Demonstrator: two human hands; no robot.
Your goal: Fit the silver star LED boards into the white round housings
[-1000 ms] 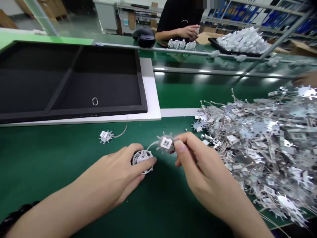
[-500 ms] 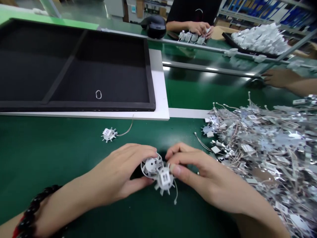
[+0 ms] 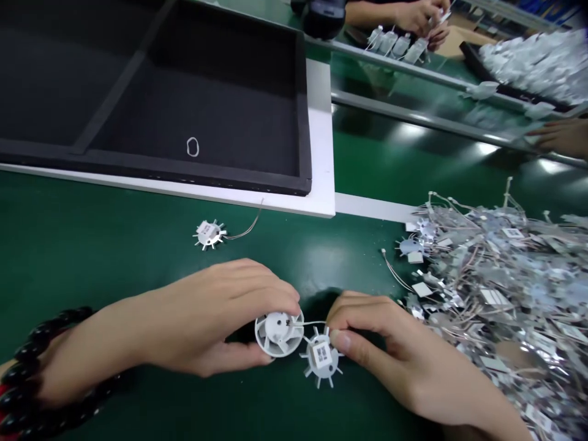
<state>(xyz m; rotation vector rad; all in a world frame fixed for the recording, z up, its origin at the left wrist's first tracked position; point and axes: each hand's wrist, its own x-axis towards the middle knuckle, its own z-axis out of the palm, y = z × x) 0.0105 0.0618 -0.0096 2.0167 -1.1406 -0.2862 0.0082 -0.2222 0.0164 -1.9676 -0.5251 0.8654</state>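
My left hand (image 3: pixel 229 318) grips a round white spoked housing (image 3: pixel 278 334) between thumb and fingers, its open side facing up. Just right of it, my right hand (image 3: pixel 381 349) pinches the edge of a star-shaped plate (image 3: pixel 322 358) with a white labelled square on it. A thin pale wire (image 3: pixel 314 322) runs from the middle of the housing to my right fingertips. The plate and the housing lie side by side. Another star-shaped plate (image 3: pixel 209 234) with a wire rests on the green table beyond my left hand.
A black divided tray (image 3: pixel 206 168) on a white board (image 3: pixel 321 122) holds a small white loop (image 3: pixel 193 147). Many plates with wires form a pile (image 3: pixel 505 275) at the right. Across the rail, another person's hands (image 3: pixel 425 18) handle small white parts (image 3: pixel 399 45).
The plate in my right hand has moved away from the housing, to the right and nearer. A wire now spans between housing and right fingers. The camera view has shifted and tilted.
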